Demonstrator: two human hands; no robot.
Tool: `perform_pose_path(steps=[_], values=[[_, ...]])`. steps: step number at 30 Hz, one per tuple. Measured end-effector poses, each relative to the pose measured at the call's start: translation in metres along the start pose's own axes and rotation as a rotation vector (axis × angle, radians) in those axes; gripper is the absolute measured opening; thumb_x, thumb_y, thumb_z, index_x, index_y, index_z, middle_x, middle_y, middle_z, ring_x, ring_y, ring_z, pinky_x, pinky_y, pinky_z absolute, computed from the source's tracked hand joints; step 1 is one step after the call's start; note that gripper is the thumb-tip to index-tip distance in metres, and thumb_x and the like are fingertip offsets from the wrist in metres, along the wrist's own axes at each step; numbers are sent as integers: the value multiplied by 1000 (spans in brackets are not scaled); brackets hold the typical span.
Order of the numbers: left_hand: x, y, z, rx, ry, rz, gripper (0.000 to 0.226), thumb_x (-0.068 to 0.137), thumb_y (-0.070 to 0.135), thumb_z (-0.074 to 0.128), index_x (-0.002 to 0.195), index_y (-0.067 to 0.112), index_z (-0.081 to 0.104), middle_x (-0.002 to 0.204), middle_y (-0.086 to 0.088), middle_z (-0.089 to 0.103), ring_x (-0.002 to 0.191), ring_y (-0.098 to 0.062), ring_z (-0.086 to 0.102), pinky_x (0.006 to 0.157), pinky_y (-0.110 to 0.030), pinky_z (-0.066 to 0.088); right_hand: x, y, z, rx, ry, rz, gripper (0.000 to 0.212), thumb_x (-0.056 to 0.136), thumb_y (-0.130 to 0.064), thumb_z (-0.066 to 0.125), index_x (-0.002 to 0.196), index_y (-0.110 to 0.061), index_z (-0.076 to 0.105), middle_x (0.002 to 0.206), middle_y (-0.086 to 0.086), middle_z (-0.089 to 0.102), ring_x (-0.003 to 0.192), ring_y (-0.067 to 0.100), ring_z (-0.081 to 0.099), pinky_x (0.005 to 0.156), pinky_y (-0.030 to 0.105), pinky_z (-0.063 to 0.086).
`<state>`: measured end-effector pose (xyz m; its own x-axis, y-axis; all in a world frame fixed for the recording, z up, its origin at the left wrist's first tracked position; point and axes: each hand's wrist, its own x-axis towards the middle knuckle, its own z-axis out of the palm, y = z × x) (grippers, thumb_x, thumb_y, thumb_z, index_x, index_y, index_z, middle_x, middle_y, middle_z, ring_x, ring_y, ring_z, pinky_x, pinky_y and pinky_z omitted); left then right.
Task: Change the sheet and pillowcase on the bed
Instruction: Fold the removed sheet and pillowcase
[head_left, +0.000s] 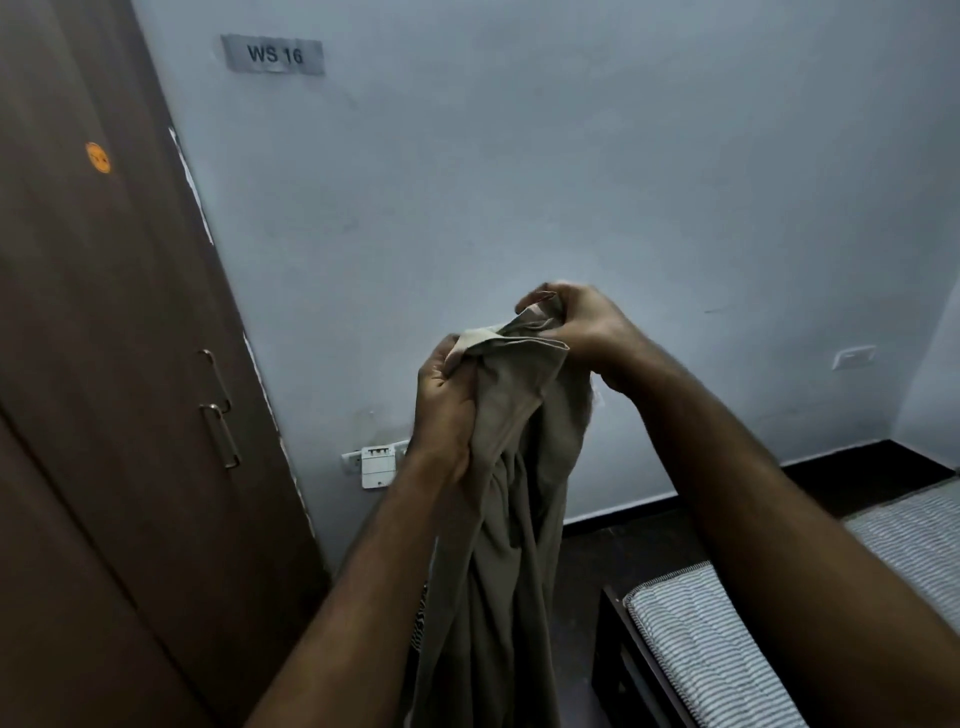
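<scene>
A grey-brown sheet (511, 519) hangs bunched in front of me, its lower part running out of the bottom of the view. My left hand (447, 405) grips a gathered fold of it near the top edge. My right hand (574, 325), a little higher and to the right, pinches the hemmed edge of the same sheet. The bed's bare striped mattress (717, 649) lies at the lower right on a dark frame. No pillow or pillowcase is in view.
A brown wardrobe (104, 364) with two metal handles fills the left side. A pale wall (571, 156) stands ahead, carrying a "WS 16" label, a white socket block (376, 465) low down and a switch (852, 357) at right. The floor is dark.
</scene>
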<state>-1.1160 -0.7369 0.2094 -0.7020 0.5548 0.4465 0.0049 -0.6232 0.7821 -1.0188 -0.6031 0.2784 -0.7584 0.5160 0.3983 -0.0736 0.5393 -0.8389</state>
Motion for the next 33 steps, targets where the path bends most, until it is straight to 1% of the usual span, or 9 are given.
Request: perform_pose_path(steps=[3,9,16,19,23,25,30,31,33], values=[[-16,-5,5,-8,23,68,8,94,-4,55,98,-3,62,101,-22,66,96,-33,59,96,-48,44,-15,17,1,99,85,-17,37,64,-24,94,93,-13,72,86,1,77,77,12,71,71,30,57],[-39,-13,15,44,170,90,17,100,0,52,97,9,67,99,-9,69,95,-24,61,90,-37,50,-44,42,1,548,105,-50,19,86,-3,75,101,2,64,90,11,74,81,17,70,71,27,56],[-42,-34,11,-64,330,-6,27,100,7,55,91,23,75,101,-9,69,102,-31,57,103,-52,43,-56,62,15,876,-81,42,18,100,-11,58,116,-3,58,104,11,70,92,21,67,83,32,57],[-32,-41,7,-68,377,-38,35,102,7,51,90,25,78,101,-9,72,101,-31,61,106,-56,44,-51,71,19,801,-108,46,19,100,-11,59,117,-7,53,107,11,71,95,22,69,84,35,58],[-18,-49,-4,-125,399,-104,28,101,11,55,89,23,78,98,-10,71,92,-28,63,96,-48,50,-38,86,24,519,85,-2,41,90,-19,74,125,-19,51,119,13,67,108,26,68,94,47,56],[-8,-49,-15,-218,392,-133,10,95,18,63,99,18,73,100,-13,66,90,-27,60,91,-44,48,-31,93,32,522,171,7,47,88,-20,78,126,-24,51,110,15,65,98,24,67,90,44,56],[11,-44,-46,-407,249,-348,21,89,28,61,95,9,67,78,-6,64,70,-16,62,68,-25,54,-8,96,59,581,212,22,36,87,-13,77,117,-18,57,103,18,70,93,24,67,85,41,55],[17,-47,-56,-462,223,-430,24,89,30,63,94,9,70,80,-5,65,74,-14,64,73,-22,54,-1,98,67,561,231,15,33,87,-12,76,114,-18,58,98,15,70,90,22,66,83,40,54],[20,-48,-71,-557,168,-528,53,73,33,84,117,8,66,108,-9,61,113,-20,57,109,-26,38,5,102,77,497,263,-4,28,88,-9,75,109,-16,58,82,3,68,79,14,62,74,34,52]])
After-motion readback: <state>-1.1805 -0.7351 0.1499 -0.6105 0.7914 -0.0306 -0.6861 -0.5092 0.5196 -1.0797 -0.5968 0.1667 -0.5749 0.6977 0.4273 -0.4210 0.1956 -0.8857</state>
